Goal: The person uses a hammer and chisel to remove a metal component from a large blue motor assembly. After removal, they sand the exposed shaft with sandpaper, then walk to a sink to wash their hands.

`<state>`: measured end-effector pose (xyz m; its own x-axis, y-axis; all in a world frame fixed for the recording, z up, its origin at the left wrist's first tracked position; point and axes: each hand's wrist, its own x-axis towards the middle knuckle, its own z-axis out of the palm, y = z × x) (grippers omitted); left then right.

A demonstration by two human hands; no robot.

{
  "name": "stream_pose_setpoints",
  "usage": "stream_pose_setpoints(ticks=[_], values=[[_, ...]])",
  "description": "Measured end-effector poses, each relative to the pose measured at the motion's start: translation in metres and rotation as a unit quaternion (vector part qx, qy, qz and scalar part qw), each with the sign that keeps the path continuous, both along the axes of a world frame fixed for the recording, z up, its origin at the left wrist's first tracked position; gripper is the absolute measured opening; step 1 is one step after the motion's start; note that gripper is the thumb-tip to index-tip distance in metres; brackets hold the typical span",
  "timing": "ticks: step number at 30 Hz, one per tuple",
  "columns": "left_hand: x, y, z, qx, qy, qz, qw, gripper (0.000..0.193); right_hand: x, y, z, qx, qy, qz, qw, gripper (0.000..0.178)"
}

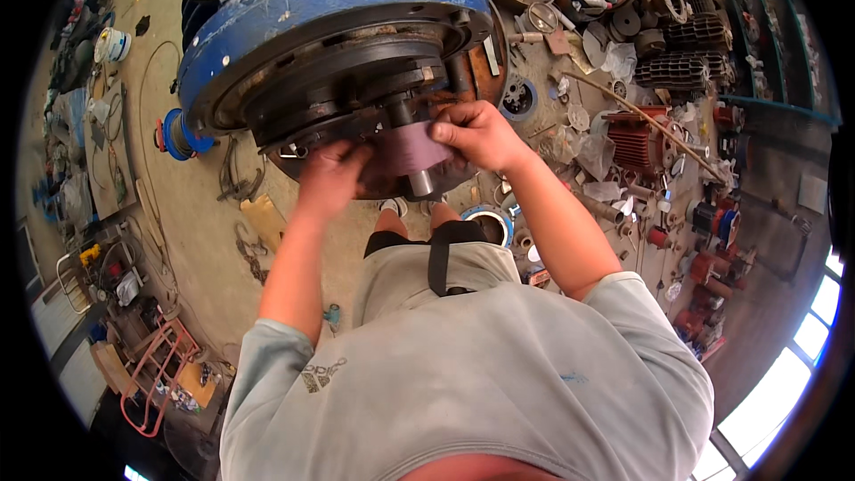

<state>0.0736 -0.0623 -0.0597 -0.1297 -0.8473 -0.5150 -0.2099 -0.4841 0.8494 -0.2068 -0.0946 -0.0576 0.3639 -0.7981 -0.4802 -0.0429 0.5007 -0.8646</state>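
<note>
Head view shows both hands, left hand and right hand, fingers closed on a soft, light pink sheet wrapped around the shaft, best gripped by its edges.

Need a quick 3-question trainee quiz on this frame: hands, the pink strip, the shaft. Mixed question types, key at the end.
1. True or false: both hands hold the pink abrasive strip against the steel shaft.
2. Which hand is higher in the picture? A) left hand B) right hand
3. Fill in: the big round housing above the shaft is painted ____.

Key: 1 true; 2 B; 3 blue.
</note>
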Motion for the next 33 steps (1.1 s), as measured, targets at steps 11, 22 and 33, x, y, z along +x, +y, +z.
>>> stream_pose_setpoints(ticks=[11, 22, 33], values=[[-0.021, 0.011, 0.023, 0.011, 0.051, -0.057, 0.997, 0.019, -0.011, -0.003, -0.019, -0.008, -0.029, -0.003, 1.0, 0.027], [-0.007, -0.002, 0.0, -0.008, 0.002, -0.013, 1.0, 0.018, -0.004, 0.003, 0.0, -0.003, -0.025, 0.028, 0.999, 0.026], [-0.019, 0.073, 0.043, 0.01, 0.009, -0.119, 0.993, 0.027, -0.052, 0.083, 0.025, -0.014, 0.159, 0.046, 0.986, 0.024]])
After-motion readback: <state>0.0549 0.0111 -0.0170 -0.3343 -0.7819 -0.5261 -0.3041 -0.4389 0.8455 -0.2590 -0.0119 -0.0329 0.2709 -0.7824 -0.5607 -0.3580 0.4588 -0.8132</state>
